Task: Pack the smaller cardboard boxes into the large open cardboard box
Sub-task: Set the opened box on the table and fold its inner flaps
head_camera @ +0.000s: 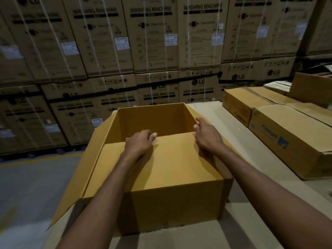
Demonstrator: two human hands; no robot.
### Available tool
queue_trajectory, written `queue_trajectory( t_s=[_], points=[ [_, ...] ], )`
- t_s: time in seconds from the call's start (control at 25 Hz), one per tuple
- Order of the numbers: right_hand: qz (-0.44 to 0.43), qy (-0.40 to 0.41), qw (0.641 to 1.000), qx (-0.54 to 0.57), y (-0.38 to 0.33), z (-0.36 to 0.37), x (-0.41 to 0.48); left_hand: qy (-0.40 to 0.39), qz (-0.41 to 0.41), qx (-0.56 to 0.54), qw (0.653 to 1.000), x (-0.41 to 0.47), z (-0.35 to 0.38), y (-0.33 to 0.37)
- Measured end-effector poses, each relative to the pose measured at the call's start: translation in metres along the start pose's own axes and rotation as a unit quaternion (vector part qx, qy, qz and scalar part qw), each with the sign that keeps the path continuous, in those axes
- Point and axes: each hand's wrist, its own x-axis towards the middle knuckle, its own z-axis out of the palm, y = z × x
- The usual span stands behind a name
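The large open cardboard box stands on the cardboard-covered table in front of me. Its near flap is folded flat over the near half of the opening. The inside that shows looks bare. My left hand lies on the flap's far edge with its fingertips curled over that edge. My right hand rests on the flap's far right corner, its fingers reaching onto the box's right rim. Smaller closed boxes lie to the right: a Flipkart box and a taped box behind it.
The large box's left flap juts out past the table edge over the grey floor. Another box sits at the far right. A wall of stacked washing machine cartons stands behind the table.
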Motion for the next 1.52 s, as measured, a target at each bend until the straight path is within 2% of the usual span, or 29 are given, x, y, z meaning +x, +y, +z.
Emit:
queue_trajectory(
  t_s=[0.12, 0.2, 0.36, 0.44, 0.52, 0.6, 0.72, 0.8, 0.84, 0.96, 1.04, 1.12, 1.2, 1.24, 1.28, 1.4, 1.48, 1.52],
  points=[
    [-0.044, -0.031, 0.996, -0.069, -0.026, 0.001, 0.009, 0.091, 0.059, 0.01, 0.994, -0.002, -0.011, 0.001],
    [-0.061, -0.016, 0.993, -0.098, -0.043, -0.011, 0.007, 0.157, 0.089, 0.023, 0.983, -0.012, -0.023, 0.008],
    [-0.098, 0.071, 0.988, -0.093, -0.068, -0.064, -0.022, 0.231, 0.126, 0.029, 0.964, -0.056, -0.063, 0.032],
    [-0.098, 0.05, 0.989, -0.096, -0.083, -0.105, -0.043, 0.235, 0.102, 0.024, 0.966, -0.09, -0.092, 0.053],
    [-0.082, -0.056, 0.992, -0.079, -0.099, -0.146, -0.066, 0.183, 0.047, 0.037, 0.981, -0.123, -0.12, 0.068],
    [-0.086, -0.219, 0.971, -0.055, -0.099, -0.168, -0.09, 0.085, 0.013, 0.041, 0.995, -0.159, -0.136, 0.074],
    [-0.163, -0.434, 0.884, -0.068, -0.074, -0.151, -0.127, -0.107, -0.019, -0.009, 0.994, -0.202, -0.125, 0.067],
    [-0.187, -0.497, 0.838, -0.129, -0.05, -0.116, -0.144, -0.199, -0.067, -0.032, 0.977, -0.217, -0.093, 0.05],
    [-0.19, -0.495, 0.835, -0.15, -0.039, -0.098, -0.151, -0.218, -0.086, -0.036, 0.972, -0.219, -0.073, 0.038],
    [-0.178, -0.459, 0.854, -0.166, -0.008, -0.055, -0.16, -0.238, -0.116, -0.023, 0.964, -0.22, -0.022, 0.004],
    [-0.178, -0.365, 0.904, -0.138, 0.009, -0.04, -0.159, -0.196, -0.112, -0.047, 0.973, -0.212, 0.0, -0.013],
    [-0.162, -0.183, 0.968, -0.057, 0.013, -0.036, -0.153, -0.028, -0.12, -0.067, 0.99, -0.2, 0.007, -0.025],
    [-0.148, 0.018, 0.987, -0.055, 0.012, -0.034, -0.136, 0.187, -0.125, -0.01, 0.974, -0.182, 0.003, -0.034],
    [-0.125, 0.077, 0.985, -0.087, 0.013, -0.03, -0.122, 0.247, -0.128, 0.029, 0.96, -0.169, -0.001, -0.041],
    [-0.079, 0.092, 0.985, -0.12, 0.014, -0.026, -0.105, 0.262, -0.14, 0.059, 0.953, -0.153, -0.007, -0.05],
    [0.092, -0.034, 0.983, -0.156, 0.023, -0.013, -0.064, 0.157, -0.232, 0.107, 0.954, -0.105, -0.024, -0.081],
    [0.126, -0.096, 0.973, -0.167, 0.031, -0.003, -0.054, 0.103, -0.255, 0.13, 0.953, -0.09, -0.027, -0.096],
    [0.123, -0.101, 0.972, -0.174, 0.034, 0.005, -0.047, 0.093, -0.25, 0.147, 0.953, -0.083, -0.027, -0.104]
  ],
)
